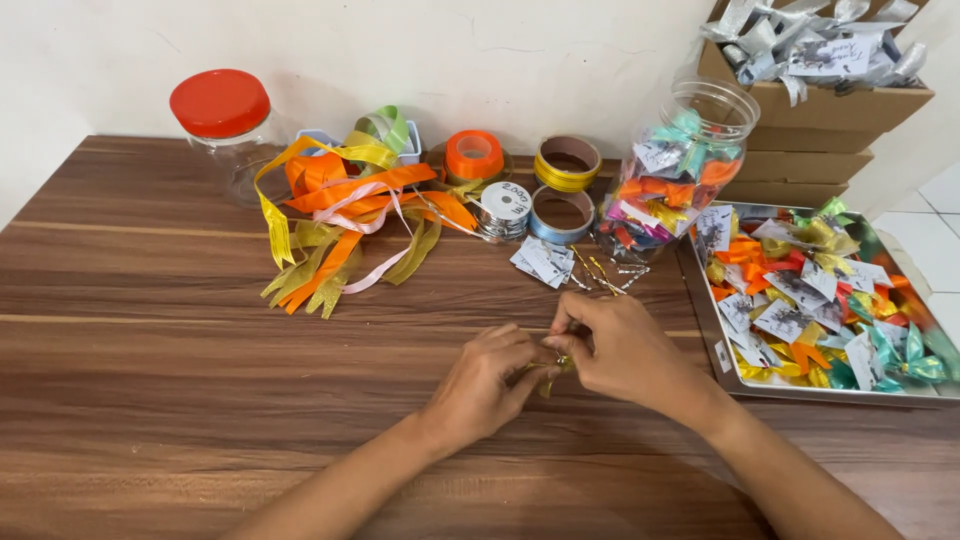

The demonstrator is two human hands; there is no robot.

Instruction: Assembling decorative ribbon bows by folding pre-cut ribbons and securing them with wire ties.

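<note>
gold ribbon bit (556, 366) mostly hidden, hands' grip

Two bare forearms enter from six o'clock, no sleeves in view. The left hand (485, 385) and right hand (620, 350) wear no rings, gloves or watch

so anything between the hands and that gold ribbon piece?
No. The left hand and right hand both pinch the small gold ribbon piece directly, fingertips on it, above the wooden table.
</note>
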